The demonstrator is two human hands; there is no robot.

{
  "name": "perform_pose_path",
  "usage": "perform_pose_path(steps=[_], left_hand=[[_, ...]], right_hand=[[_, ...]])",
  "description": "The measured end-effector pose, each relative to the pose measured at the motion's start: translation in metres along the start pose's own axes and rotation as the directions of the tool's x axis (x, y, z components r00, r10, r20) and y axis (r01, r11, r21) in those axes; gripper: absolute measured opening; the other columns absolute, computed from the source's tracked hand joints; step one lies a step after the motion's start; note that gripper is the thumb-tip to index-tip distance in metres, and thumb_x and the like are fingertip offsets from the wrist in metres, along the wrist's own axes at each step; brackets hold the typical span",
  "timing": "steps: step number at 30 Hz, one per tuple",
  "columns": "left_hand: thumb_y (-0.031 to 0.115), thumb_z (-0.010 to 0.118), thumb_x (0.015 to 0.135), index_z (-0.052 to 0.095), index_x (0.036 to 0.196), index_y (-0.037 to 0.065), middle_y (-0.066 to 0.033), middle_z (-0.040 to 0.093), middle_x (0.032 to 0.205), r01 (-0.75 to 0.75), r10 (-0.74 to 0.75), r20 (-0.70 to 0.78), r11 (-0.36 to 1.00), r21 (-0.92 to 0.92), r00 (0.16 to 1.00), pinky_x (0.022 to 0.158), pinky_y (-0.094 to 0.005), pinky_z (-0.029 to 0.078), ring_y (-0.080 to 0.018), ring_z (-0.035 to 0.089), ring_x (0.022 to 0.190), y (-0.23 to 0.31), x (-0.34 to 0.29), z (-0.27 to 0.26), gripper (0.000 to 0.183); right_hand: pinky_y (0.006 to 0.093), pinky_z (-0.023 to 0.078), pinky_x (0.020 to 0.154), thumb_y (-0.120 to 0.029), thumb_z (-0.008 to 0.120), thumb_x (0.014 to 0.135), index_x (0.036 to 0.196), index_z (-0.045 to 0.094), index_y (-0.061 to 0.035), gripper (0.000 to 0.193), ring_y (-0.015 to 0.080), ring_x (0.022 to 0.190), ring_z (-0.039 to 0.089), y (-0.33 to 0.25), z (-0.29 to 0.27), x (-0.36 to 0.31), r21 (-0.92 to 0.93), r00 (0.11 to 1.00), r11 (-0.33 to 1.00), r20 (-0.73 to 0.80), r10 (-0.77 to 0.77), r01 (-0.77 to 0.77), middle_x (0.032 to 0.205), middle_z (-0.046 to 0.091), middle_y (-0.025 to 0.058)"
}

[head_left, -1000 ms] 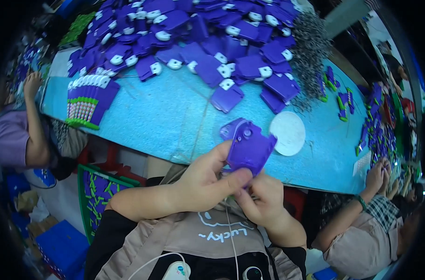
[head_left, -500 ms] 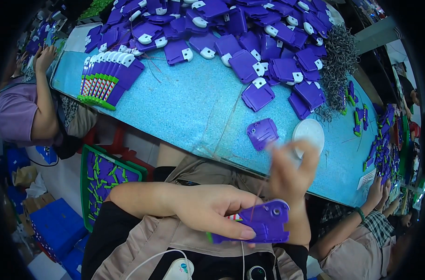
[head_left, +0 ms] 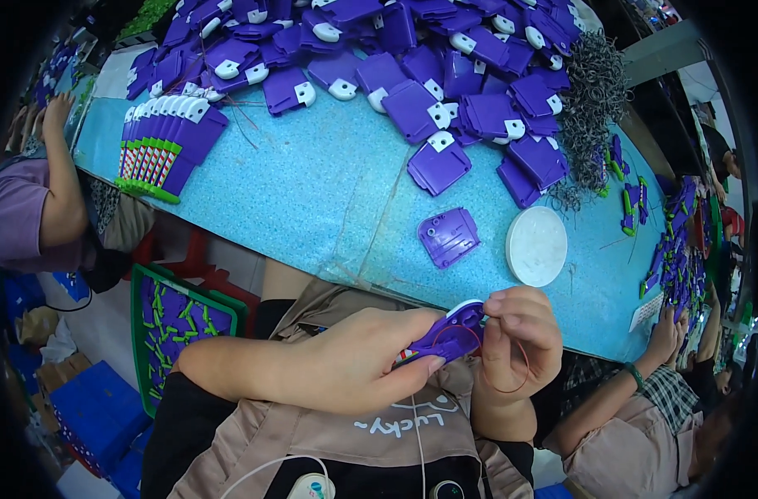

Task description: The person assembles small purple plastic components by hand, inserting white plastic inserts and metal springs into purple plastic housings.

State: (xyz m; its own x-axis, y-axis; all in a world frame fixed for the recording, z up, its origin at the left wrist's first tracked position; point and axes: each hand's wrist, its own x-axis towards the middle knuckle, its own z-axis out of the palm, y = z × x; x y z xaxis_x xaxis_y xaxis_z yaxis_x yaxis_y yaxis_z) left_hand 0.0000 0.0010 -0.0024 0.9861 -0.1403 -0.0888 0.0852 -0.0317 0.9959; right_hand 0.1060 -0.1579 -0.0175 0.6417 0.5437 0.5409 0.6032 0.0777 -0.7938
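My left hand (head_left: 358, 358) is closed around a purple plastic casing (head_left: 454, 339) with a white edge and a bit of red-and-white stripe, its hollow side partly showing. At the casing's far right end my right hand (head_left: 520, 337) pinches with thumb and forefinger. A thin red wire (head_left: 527, 374) loops from the casing past these fingers; exactly where they grip it is partly hidden. Beyond my hands, a flat purple cover (head_left: 448, 238) lies on the blue table (head_left: 312, 208), beside a round white dish (head_left: 537, 247).
Purple parts with white ends (head_left: 412, 108) heap at the back, next to tangled dark wire pieces (head_left: 594, 108). A fanned row of striped parts (head_left: 158, 150) sits at left. A green crate (head_left: 142, 333) of parts stands lower left. Co-workers sit on both sides.
My right hand has come down from above the table to the casing's end. The casing has been raised and tilted, showing its white edge. The view has shifted slightly.
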Motion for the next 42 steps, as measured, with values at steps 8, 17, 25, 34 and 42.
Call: perform_pose_path(steps=[8,17,25,34,42], left_hand=[[0.009,0.052,0.082,0.045,0.094,-0.001,-0.0192,0.053,0.072,-0.031,0.031,-0.002,0.999,-0.006,1.000,0.057,-0.0438,0.041,-0.0389,0.055,0.068,0.001,0.003,0.004,0.017],[0.009,0.056,0.081,0.051,0.101,0.000,-0.0128,0.056,0.073,-0.031,0.031,0.002,0.998,0.047,1.000,0.054,-0.0368,0.043,-0.0303,0.057,0.063,0.000,-0.001,0.002,0.022],[0.009,0.056,0.081,0.051,0.100,0.000,-0.0119,0.056,0.072,-0.053,0.054,-0.010,0.997,0.050,0.998,0.053,-0.0364,0.043,-0.0296,0.057,0.061,0.002,-0.003,0.000,0.022],[0.010,0.060,0.082,0.057,0.101,-0.002,-0.0069,0.059,0.066,-0.001,0.037,0.142,0.971,-0.241,0.989,0.049,-0.0266,0.041,-0.0147,0.055,0.055,0.008,-0.010,-0.010,0.022],[0.010,0.056,0.083,0.052,0.109,-0.002,-0.0142,0.060,0.082,-0.263,0.257,-0.176,0.965,-0.011,0.950,0.062,-0.0335,0.046,-0.0263,0.060,0.070,-0.001,-0.009,-0.009,0.029]], right_hand=[[0.0323,0.045,0.065,0.004,0.068,0.069,0.087,0.055,-0.0068,0.024,0.0239,0.073,0.059,-0.003,-0.006,0.002,-0.238,0.992,0.964,0.055,-0.110,0.120,0.083,0.063,0.0087],[0.0316,0.045,0.066,0.005,0.069,0.067,0.086,0.056,-0.0069,0.026,0.0241,0.074,0.058,-0.006,-0.003,0.001,-0.178,0.997,0.981,0.044,-0.065,0.072,0.083,0.062,0.0079],[0.0342,0.047,0.070,0.003,0.068,0.069,0.087,0.057,-0.0036,0.022,0.0257,0.079,0.060,-0.010,-0.004,0.000,-0.129,0.997,0.991,0.064,0.050,-0.041,0.089,0.063,0.0137],[0.0268,0.045,0.071,0.001,0.059,0.079,0.088,0.055,0.0055,0.011,0.0173,0.078,0.056,-0.028,-0.015,0.029,0.517,0.780,0.584,0.413,0.471,-0.626,0.084,0.058,0.0124],[0.0429,0.033,0.096,-0.001,0.060,0.069,0.087,0.061,-0.0021,0.018,0.0347,0.116,0.044,-0.026,-0.008,0.033,-0.057,0.988,0.991,0.092,0.124,-0.119,0.119,0.050,0.0204]])
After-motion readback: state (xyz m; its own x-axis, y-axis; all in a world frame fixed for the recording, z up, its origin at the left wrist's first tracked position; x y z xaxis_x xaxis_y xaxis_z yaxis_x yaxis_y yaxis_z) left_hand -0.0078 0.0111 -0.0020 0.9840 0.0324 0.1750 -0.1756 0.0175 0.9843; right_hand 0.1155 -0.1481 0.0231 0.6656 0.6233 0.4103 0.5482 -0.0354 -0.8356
